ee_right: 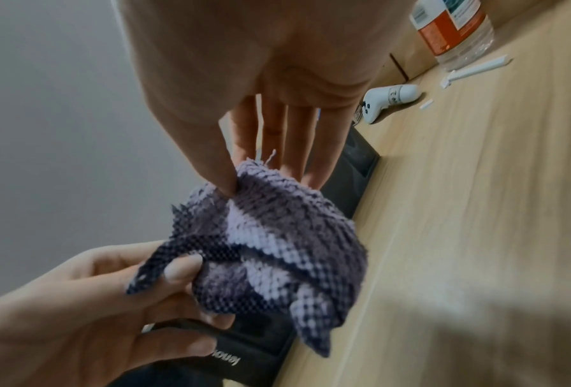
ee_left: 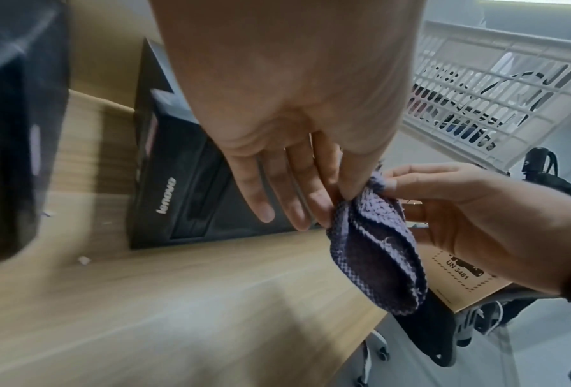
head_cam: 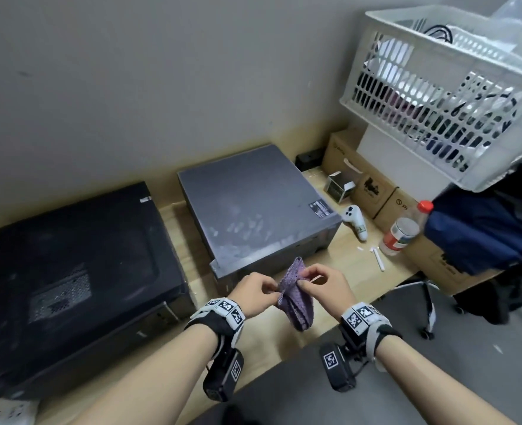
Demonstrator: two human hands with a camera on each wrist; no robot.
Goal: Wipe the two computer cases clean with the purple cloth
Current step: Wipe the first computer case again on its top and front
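Both hands hold the purple cloth [head_cam: 295, 297] in the air over the desk's front edge. My left hand [head_cam: 258, 291] pinches its left edge between thumb and forefinger, and my right hand [head_cam: 321, 283] pinches its top right edge. The cloth [ee_left: 373, 241] hangs crumpled below the fingers [ee_right: 277, 248]. A dusty grey computer case [head_cam: 253, 207] lies flat just beyond the hands, its Lenovo front [ee_left: 191, 199] facing me. A larger black computer case [head_cam: 75, 271] lies flat to the left. Neither hand touches a case.
On the wooden desk [head_cam: 345, 259] to the right lie a white game controller [head_cam: 356, 220], a plastic bottle [head_cam: 405, 230], white plastic bits and cardboard boxes [head_cam: 373, 185]. A white slotted basket [head_cam: 446, 96] sits high at the right. A power strip [head_cam: 8, 411] sits front left.
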